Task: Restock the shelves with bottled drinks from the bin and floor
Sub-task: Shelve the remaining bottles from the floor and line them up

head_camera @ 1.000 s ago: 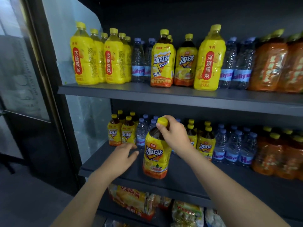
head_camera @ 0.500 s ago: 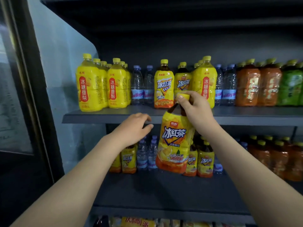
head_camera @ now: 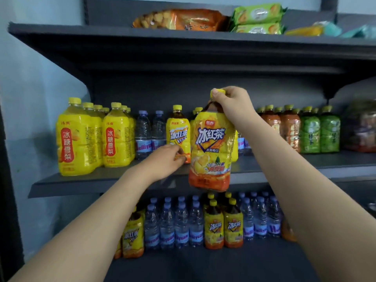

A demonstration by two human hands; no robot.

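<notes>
so the right hand [head_camera: 234, 104] grips the big yellow-labelled plastic tea bottle [head_camera: 211, 151] by its neck, up in front of the dark grey metal shelf [head_camera: 81, 180], left hand [head_camera: 164, 159] pinching a smaller yellow-capped tea bottle [head_camera: 179, 131] standing there.

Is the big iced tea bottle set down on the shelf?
No, the right hand holds the iced tea bottle by its neck, base hanging before the shelf edge.

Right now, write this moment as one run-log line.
right hand: grips iced tea bottle by cap | left hand: touches shelved tea bottle | placement: pending
</notes>
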